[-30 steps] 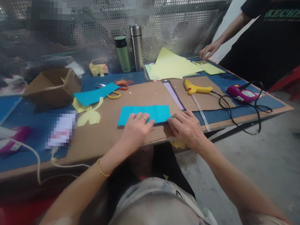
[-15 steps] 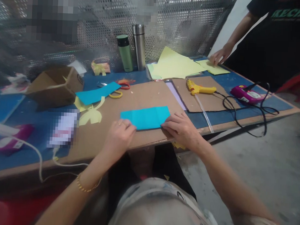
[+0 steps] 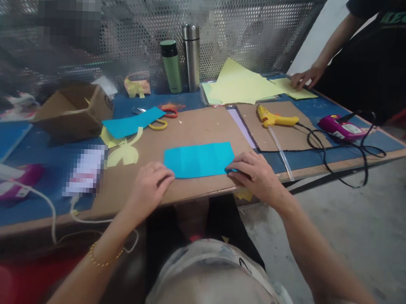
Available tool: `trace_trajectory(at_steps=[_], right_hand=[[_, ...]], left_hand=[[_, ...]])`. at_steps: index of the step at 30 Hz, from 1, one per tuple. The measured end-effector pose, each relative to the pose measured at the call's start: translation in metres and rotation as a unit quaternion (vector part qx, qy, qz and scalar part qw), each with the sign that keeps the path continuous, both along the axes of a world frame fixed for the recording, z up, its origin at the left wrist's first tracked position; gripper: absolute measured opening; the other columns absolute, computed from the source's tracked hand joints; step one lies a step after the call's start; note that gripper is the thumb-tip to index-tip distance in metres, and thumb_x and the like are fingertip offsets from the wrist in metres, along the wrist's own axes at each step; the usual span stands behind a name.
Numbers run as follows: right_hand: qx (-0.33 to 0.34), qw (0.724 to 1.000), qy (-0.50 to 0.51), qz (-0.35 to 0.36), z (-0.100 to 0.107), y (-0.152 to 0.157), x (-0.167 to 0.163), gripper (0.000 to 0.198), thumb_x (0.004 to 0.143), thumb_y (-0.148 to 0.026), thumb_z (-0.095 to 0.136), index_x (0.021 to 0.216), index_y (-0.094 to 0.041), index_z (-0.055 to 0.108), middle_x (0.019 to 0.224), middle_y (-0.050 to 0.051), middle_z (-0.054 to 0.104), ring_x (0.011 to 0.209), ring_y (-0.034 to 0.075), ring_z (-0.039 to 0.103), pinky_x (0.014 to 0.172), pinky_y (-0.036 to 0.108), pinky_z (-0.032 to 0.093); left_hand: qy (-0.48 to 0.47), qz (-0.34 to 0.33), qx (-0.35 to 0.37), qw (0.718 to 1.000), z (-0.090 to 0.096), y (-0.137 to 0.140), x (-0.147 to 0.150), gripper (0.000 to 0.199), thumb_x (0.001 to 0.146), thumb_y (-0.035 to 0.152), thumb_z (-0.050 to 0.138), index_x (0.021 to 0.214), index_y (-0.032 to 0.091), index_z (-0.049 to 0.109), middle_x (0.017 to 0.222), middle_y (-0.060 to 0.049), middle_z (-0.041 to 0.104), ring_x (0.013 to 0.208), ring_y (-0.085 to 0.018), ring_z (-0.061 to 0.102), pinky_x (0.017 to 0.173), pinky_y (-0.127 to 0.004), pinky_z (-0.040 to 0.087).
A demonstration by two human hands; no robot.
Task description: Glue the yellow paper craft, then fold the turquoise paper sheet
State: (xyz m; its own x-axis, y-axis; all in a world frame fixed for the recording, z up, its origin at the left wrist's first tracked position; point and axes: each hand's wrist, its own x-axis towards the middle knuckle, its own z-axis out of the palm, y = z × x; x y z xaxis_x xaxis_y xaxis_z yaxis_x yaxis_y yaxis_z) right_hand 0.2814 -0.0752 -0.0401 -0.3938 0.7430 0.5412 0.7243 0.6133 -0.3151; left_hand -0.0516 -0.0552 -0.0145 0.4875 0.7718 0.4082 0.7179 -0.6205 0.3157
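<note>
A blue sheet of paper (image 3: 199, 160) with faint upright creases lies on the brown cardboard (image 3: 190, 124) in front of me. At its lower left corner, my left hand (image 3: 152, 182) has its fingers curled together and its fingertips on the edge. My right hand (image 3: 257, 176) pinches the lower right corner between thumb and fingers, and a bit of blue shows under the fingertips. A second blue paper piece (image 3: 132, 123) lies farther left, partly over scissors with a yellow handle (image 3: 158, 124) and an orange handle (image 3: 171, 112).
At right, a yellow glue gun (image 3: 276, 118) rests on another cardboard piece, its black cord running to a purple device (image 3: 340, 127). A carton (image 3: 73, 112), yellow cutouts (image 3: 124, 155), a green bottle (image 3: 172, 70) and a steel flask (image 3: 192, 57) stand around. Another person's hand (image 3: 307, 78) touches yellow paper.
My left hand has shifted left and turned slightly, uncovering more of the blue paper's left end. My right hand stays at the right corner. The view has shifted a little.
</note>
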Motion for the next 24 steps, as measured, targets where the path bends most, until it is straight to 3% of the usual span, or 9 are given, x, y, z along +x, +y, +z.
trace_trajectory(at_steps=[4,8,12,14,19,24], right_hand=[[0.015,0.998,-0.036,0.052,0.008,0.005,0.001,0.023,0.105,-0.025,0.055,0.117,-0.025,0.075,0.114,0.009,0.074,0.095,0.023,0.058,0.085,0.04,0.044],[0.032,0.994,-0.09,0.055,0.008,0.007,-0.004,0.024,0.107,-0.024,0.051,0.107,-0.022,0.075,0.103,0.009,0.074,0.093,0.023,0.055,0.083,0.039,0.039],[0.046,0.994,-0.092,0.034,0.002,0.009,-0.008,0.027,0.107,-0.021,0.048,0.1,-0.02,0.073,0.093,0.008,0.07,0.085,0.021,0.052,0.078,0.036,0.038],[0.056,0.995,-0.079,0.032,0.0,0.01,-0.009,0.026,0.107,-0.019,0.048,0.098,-0.02,0.073,0.092,0.008,0.069,0.084,0.021,0.052,0.077,0.035,0.038],[0.067,0.996,-0.044,0.028,-0.002,0.01,-0.01,0.028,0.107,-0.019,0.046,0.096,-0.02,0.072,0.092,0.008,0.07,0.083,0.02,0.054,0.077,0.034,0.042],[0.07,0.997,-0.028,0.025,-0.001,0.01,-0.011,0.031,0.107,-0.022,0.047,0.092,-0.019,0.074,0.091,0.009,0.072,0.081,0.021,0.054,0.074,0.035,0.044]], left_hand=[[0.017,-0.007,0.007,1.0,0.002,0.001,0.0,0.024,0.103,0.028,0.05,0.089,0.021,0.068,0.091,-0.006,0.07,0.094,-0.024,0.063,0.084,-0.039,0.048],[0.068,0.002,0.012,0.998,0.006,-0.001,0.007,0.024,0.103,0.025,0.048,0.09,0.02,0.067,0.093,-0.008,0.068,0.091,-0.025,0.061,0.08,-0.039,0.045],[0.121,-0.04,0.06,0.99,0.004,-0.003,0.029,0.027,0.104,0.026,0.05,0.118,0.023,0.073,0.097,-0.009,0.068,0.093,-0.025,0.06,0.081,-0.04,0.038],[0.124,-0.073,0.082,0.986,0.001,-0.001,0.04,0.031,0.106,0.025,0.049,0.122,0.028,0.074,0.094,-0.008,0.068,0.088,-0.022,0.059,0.081,-0.039,0.037],[0.133,-0.085,0.112,0.981,0.001,0.006,0.055,0.025,0.105,0.028,0.053,0.111,0.023,0.077,0.106,-0.01,0.074,0.093,-0.023,0.061,0.082,-0.04,0.036],[0.107,-0.065,0.084,0.989,0.001,0.005,0.059,0.029,0.106,0.026,0.051,0.093,0.02,0.076,0.092,-0.007,0.073,0.088,-0.022,0.062,0.081,-0.04,0.037]])
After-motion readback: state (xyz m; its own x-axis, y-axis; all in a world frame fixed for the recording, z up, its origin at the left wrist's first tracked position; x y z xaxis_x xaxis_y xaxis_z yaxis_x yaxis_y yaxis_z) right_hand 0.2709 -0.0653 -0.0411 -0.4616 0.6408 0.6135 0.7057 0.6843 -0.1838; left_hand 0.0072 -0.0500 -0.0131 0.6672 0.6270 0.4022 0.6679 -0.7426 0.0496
